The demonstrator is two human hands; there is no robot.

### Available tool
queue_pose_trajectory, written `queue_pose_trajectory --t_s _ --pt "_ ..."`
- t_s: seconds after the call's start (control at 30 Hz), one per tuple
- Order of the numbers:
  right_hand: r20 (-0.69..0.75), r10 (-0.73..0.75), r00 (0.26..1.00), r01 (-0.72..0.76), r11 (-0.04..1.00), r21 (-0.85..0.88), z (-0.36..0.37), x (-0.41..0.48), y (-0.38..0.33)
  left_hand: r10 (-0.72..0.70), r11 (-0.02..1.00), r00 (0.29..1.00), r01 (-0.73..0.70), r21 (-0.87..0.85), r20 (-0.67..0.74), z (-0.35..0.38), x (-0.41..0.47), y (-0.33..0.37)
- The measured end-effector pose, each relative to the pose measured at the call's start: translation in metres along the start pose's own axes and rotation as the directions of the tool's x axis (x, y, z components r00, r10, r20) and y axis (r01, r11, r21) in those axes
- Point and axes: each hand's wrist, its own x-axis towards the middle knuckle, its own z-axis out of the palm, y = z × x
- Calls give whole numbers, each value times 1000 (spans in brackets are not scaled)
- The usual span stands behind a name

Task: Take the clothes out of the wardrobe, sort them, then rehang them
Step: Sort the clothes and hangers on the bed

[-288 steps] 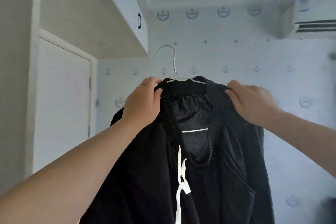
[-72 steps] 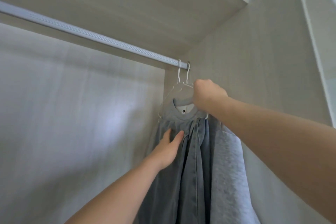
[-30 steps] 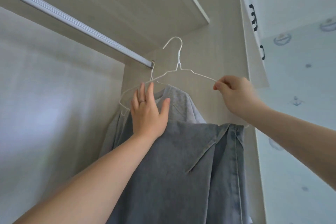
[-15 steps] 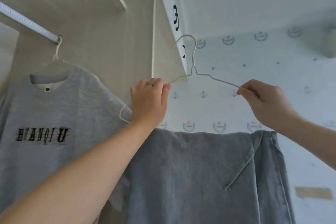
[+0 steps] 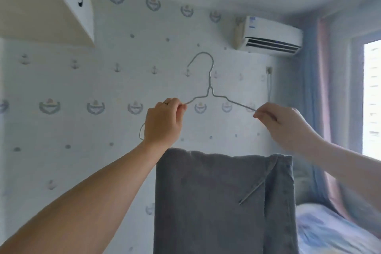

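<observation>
Fingers to surroundings. The fingers (image 5: 175, 107) of the left hand (image 5: 162, 121) curl round the left shoulder of a white wire hanger (image 5: 209, 80), thumb and forefinger closing on the wire where it leaves the fist. A ring (image 5: 165, 103) sits on one finger, and the hanger's end loop shows just beyond the heel of the hand. The right hand (image 5: 286, 128) takes the opposite shoulder in a narrow fingertip pinch. The hook stands upright and free in the air, held by nothing.

Grey denim trousers (image 5: 216, 192) hang folded over the hanger's lower bar, which the cloth hides. They hang clear of the wardrobe, in front of the anchor-patterned wallpaper (image 5: 82, 80), with the upper cabinet door (image 5: 70, 0) at top left and a bed (image 5: 329, 231) at lower right. An air conditioner (image 5: 270, 37) is mounted above, beside a curtain (image 5: 317, 88).

Probable hazards:
- Denim is heavy and nothing visible pins the fold, so any tilt of the bar would likely let the trousers slide off one end.
- The right-hand pinch is light — a tug from the load could pull the wire out of it.
- Thin wire may sag under the weight.
- The open hook could snag the cabinet edge or a neighbouring garment — most likely during rehanging.
</observation>
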Motion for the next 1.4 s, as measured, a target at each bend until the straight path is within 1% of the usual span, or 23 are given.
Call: queue_pose_trajectory --t_s 0.1,0.2,0.3,0.4,0.47,0.6,0.7,0.77,0.87,0.93,1.0,1.07,1.13,1.23,1.3,1.4 --pt "20 91 996 -89 992 -84 -29 -36 58 -22 987 995 38 -159 100 72 -24 48" --pt "49 185 981 -174 968 -180 -58 -75 108 1 960 979 56 -276 202 131 -48 97" --pt "59 294 954 -264 917 -300 -89 -115 153 40 921 958 76 -381 286 184 -75 150" --pt "43 377 925 -329 853 -405 -119 -158 194 104 874 918 100 -476 383 234 -103 205" --pt "5 457 889 -407 798 -445 -137 -188 219 151 840 887 118 -529 437 264 -121 239" --pt "-63 626 777 -558 639 -529 -171 -251 253 293 747 821 123 -654 490 321 -158 307" --pt "-116 703 702 -615 516 -596 -190 -297 262 419 637 758 147 -757 500 354 -187 355" --pt "-183 747 639 -673 428 -604 -198 -327 261 498 565 708 173 -807 500 372 -208 385" --pt "-292 794 533 -757 294 -584 -206 -373 253 608 470 629 207 -858 485 391 -241 426" --pt "-353 820 450 -800 196 -566 -207 -402 245 685 408 581 194 -892 440 400 -264 452" --pt "-403 838 369 -836 109 -538 -207 -429 236 731 370 549 180 -911 405 404 -285 476" --pt "-449 842 298 -862 35 -506 -207 -450 228 768 329 508 212 -920 391 405 -300 499" --pt "-498 830 250 -876 -25 -481 -211 -466 223 802 278 481 223 -934 354 403 -308 523" --pt "-560 808 183 -898 -95 -430 -225 -483 220 822 223 480 223 -949 306 403 -311 562" --pt "-578 800 160 -904 -116 -411 -238 -494 224 828 200 481 226 -953 287 406 -314 587" --pt "-584 800 137 -904 -140 -403 -259 -513 238 846 196 449 239 -951 287 413 -328 626"
